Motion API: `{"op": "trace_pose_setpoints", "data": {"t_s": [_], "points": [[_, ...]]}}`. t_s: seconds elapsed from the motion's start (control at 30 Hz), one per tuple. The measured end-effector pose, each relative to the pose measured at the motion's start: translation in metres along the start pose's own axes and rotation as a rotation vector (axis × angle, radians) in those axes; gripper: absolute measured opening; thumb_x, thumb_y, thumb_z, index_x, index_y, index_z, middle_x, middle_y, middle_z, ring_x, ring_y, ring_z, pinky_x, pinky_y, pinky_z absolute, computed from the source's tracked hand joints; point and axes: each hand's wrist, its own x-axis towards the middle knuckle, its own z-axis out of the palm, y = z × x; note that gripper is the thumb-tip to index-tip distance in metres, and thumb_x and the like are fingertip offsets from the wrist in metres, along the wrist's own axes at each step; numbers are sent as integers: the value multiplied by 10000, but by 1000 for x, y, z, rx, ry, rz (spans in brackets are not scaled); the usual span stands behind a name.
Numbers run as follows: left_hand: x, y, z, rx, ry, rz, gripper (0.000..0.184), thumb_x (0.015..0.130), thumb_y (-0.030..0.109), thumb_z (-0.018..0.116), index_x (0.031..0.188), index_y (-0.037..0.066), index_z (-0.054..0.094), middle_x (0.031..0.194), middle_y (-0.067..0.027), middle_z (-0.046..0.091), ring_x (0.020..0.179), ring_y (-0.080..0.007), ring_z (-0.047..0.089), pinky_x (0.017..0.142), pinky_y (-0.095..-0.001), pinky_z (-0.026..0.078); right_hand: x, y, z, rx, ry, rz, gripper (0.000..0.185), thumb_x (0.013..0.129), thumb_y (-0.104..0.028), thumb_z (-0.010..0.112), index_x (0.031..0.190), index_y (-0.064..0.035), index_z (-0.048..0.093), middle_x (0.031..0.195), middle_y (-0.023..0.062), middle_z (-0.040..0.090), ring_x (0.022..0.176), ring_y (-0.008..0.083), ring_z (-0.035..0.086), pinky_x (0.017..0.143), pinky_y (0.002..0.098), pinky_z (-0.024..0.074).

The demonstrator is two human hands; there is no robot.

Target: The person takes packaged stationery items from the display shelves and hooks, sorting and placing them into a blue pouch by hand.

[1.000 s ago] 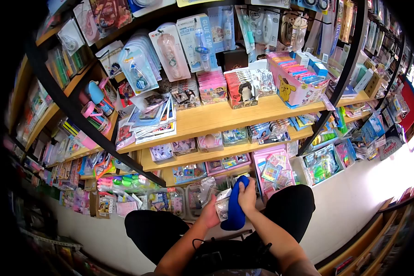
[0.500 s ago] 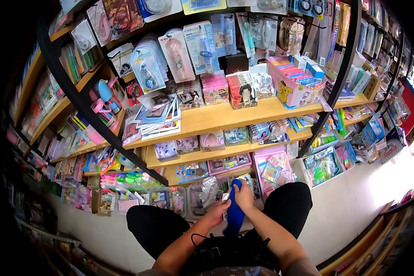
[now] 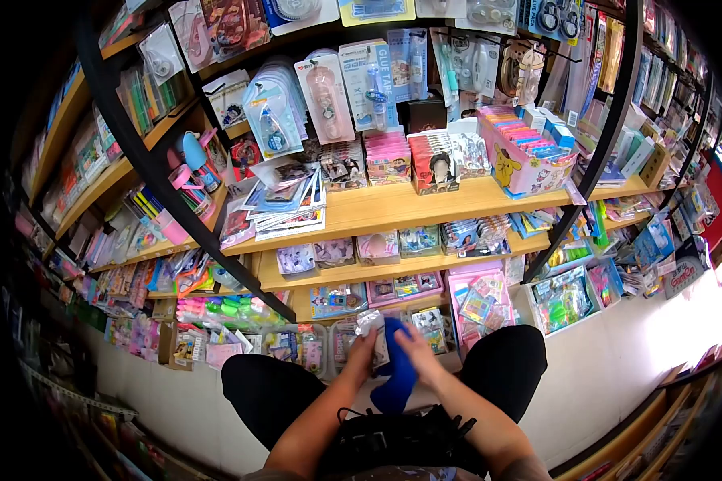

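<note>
A piece of blue cloth [image 3: 396, 377] hangs between my hands, low in front of my body. My right hand [image 3: 417, 354] has its fingers closed on the cloth's upper right side. On the cloth's left, my left hand [image 3: 361, 357] is closed round a shiny, silvery plastic packet [image 3: 369, 321], whose crinkled top sticks up above the fingers. The packet's contents cannot be made out. Behind the hands stands a clear plastic bin [image 3: 341, 346] of small packaged goods, partly hidden by them.
My bent knees [image 3: 501, 365] flank the hands. Ahead, a wooden shelf [image 3: 361, 210] carries packed stationery and a pink character box [image 3: 529, 164]. Black metal posts [image 3: 168, 188] rise on both sides. Low trays [image 3: 565, 297] of small goods line the floor at right.
The cloth's top has moved slightly left and down, and its lower end now bends left. My right hand has lowered; my left hand has shifted left and up. The view has turned slightly left.
</note>
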Motion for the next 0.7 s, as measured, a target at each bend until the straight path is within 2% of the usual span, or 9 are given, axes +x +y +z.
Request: {"op": "trace_pose_setpoints", "data": {"t_s": [0.03,0.1,0.17,0.23,0.27,0.37,0.47,0.63,0.7], "points": [[22,-15,-9,26,-5,17,436,891,353,486,1151,12,409,1050,-92,529,883,-162,555,730,-306,481,-1,13,6,-244,-122,-169,514,880,-257,530,1291,-38,311,1125,99,487,980,169,491,815,290,429],[49,-41,-22,-241,-256,190,458,895,338,480,1212,32,355,1114,-94,488,897,-154,542,737,-298,477,-4,33,17,-485,-65,-582,495,885,-204,513,1285,-11,297,1205,156,430,1085,236,444,932,305,348],[45,-42,-16,375,-130,734,345,911,355,417,1101,78,496,953,-73,565,825,-167,567,710,-295,483,-7,27,14,-383,-93,-481,504,872,-165,520,1290,-5,290,1252,194,379,1172,288,382,975,319,301],[30,-24,-5,-80,-249,215,380,902,376,446,1122,69,483,989,-86,555,873,-160,551,742,-283,475,-2,31,12,-380,-68,-504,488,855,-144,539,1272,-12,324,1260,209,377,1180,323,381,969,324,311],[26,-20,-5,-186,-152,-29,376,895,350,442,1130,63,503,1002,-84,575,915,-208,566,800,-327,470,1,30,13,-475,-22,-585,467,844,-127,546,1251,-14,348,1256,217,378,1171,339,384,964,335,319],[-8,6,21,-335,-240,27,398,875,367,484,1118,54,515,1029,-84,580,928,-218,569,821,-340,463,8,21,13,-719,126,-754,409,810,-79,561,1186,-18,413,1237,238,384,1135,382,397,942,371,344],[-5,-4,15,-281,-249,-144,386,871,357,493,1114,59,520,1054,-93,575,939,-229,566,847,-363,446,16,13,6,-840,279,-795,362,782,-70,576,1120,-14,459,1155,241,442,1028,402,459,879,424,385],[14,-30,-14,-471,-488,-228,365,883,280,482,1187,77,473,1103,-103,556,977,-245,549,864,-383,426,40,7,-24,-672,516,-422,277,793,-116,583,1033,-6,501,948,229,555,918,369,531,806,400,418],[-1,-19,-8,-514,-586,-213,368,888,290,468,1200,95,458,1143,-104,536,1005,-257,534,881,-392,412,47,11,-36,-405,625,-353,282,797,-116,584,1040,-1,499,944,218,559,910,346,544,798,377,422]]}}
